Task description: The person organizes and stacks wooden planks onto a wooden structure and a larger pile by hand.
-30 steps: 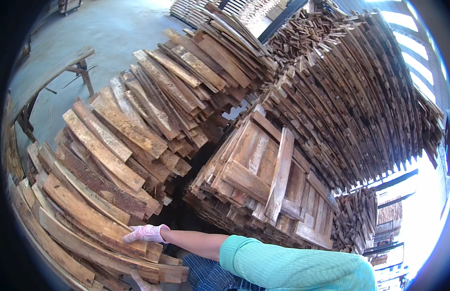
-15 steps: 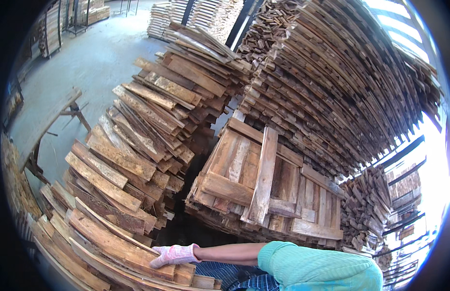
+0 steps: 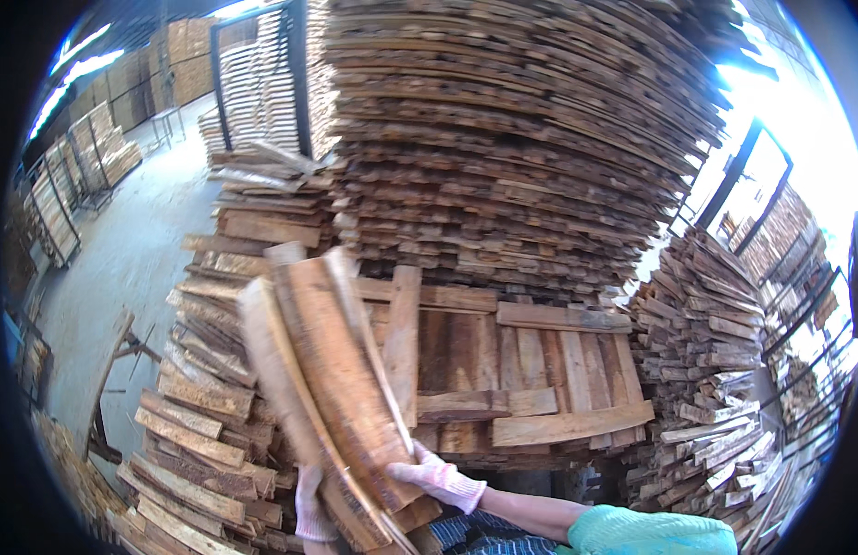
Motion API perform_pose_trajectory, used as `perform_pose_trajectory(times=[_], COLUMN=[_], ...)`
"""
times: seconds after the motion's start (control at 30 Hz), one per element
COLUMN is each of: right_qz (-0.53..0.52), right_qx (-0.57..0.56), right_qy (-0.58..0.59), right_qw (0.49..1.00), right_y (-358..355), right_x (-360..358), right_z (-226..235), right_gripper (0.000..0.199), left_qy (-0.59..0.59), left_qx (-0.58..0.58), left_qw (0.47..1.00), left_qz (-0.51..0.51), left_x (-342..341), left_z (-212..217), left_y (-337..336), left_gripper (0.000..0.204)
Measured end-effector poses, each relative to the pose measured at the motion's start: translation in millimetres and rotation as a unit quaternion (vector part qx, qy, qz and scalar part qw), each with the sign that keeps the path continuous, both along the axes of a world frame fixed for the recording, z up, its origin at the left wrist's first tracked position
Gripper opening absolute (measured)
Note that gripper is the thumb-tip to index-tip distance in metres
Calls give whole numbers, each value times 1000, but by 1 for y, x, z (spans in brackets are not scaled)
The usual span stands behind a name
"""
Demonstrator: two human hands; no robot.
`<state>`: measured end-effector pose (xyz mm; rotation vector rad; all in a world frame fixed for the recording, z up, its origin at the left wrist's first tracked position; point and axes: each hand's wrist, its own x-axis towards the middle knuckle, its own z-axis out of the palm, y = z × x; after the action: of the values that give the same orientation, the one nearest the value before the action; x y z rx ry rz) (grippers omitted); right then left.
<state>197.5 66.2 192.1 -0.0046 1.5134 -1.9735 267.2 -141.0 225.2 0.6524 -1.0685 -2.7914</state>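
Several rough wooden boards (image 3: 341,370) rise at a tilt in front of me, held together as a bundle, their edges bark-brown and pale. On the bundle's lower left side my left hand (image 3: 313,507), in a pale pinkish glove, is closed against the boards; part of it is hidden. My right hand (image 3: 440,476), gloved in pink and white, grips the lower right edge with the thumb over the front board. Behind the bundle lies a low stack of planks (image 3: 549,365), with crosswise boards on top.
A tall stack of layered boards (image 3: 512,157) stands behind. A heap of loose planks (image 3: 197,444) runs along the left, beside a wooden bench (image 3: 105,388) on the concrete floor (image 3: 165,240). More piled wood (image 3: 697,324) is at the right, near dark metal racks (image 3: 803,314).
My right hand has lifted boards from the left heap and moved right with them. My left hand has come into view on the bundle. The view has turned toward the tall stack.
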Motion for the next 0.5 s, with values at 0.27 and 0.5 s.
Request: perform_pose_trajectory(times=[0.27, 0.5], right_qz=[-240, -241], right_qx=[291, 510], right_qy=[0, 24], right_qw=[926, 825], right_y=[266, 378], right_x=[-38, -40], right_z=[0, -36], right_gripper=[74, 99], left_qy=[-128, -124], left_qx=[-8, -514], left_qw=[938, 786], left_qz=[-323, -322], left_x=[-156, -231], left_z=[-1, -75], left_y=[249, 393], left_gripper=[60, 112])
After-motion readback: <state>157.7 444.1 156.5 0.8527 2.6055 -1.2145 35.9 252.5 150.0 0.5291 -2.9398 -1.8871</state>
